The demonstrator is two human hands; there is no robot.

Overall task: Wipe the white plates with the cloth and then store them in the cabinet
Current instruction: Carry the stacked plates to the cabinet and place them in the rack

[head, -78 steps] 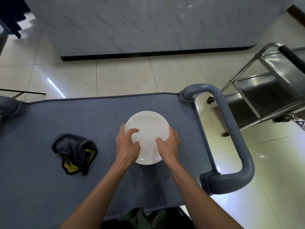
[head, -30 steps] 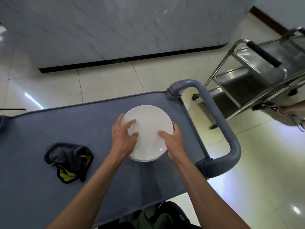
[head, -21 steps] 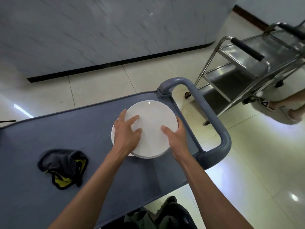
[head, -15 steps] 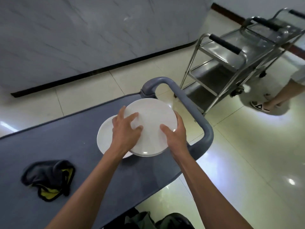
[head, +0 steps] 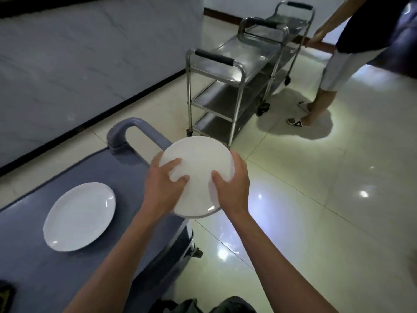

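A stack of white plates (head: pixel 198 163) is lifted off the grey cart, hanging over its right end and the floor. My left hand (head: pixel 165 188) grips the stack's left edge, fingers spread on the top plate. My right hand (head: pixel 231 188) grips its right edge, thumb on top. One more white plate (head: pixel 79 216) lies flat on the grey cart top (head: pixel 33 279). The dark cloth with a yellow side (head: pixel 5 292) barely shows at the bottom left corner.
The cart's grey loop handle (head: pixel 133 132) stands behind the stack. Two steel three-shelf trolleys (head: pixel 228 93) stand on the tiled floor ahead. A person in sandals (head: pixel 316 107) stands at the far right. A marble-faced counter wall (head: pixel 79 53) runs along the left.
Both hands lifted the upper plates off the bottom plate and carried them right, past the cart's end. One plate stayed on the cart. My view swung right, toward the trolleys.
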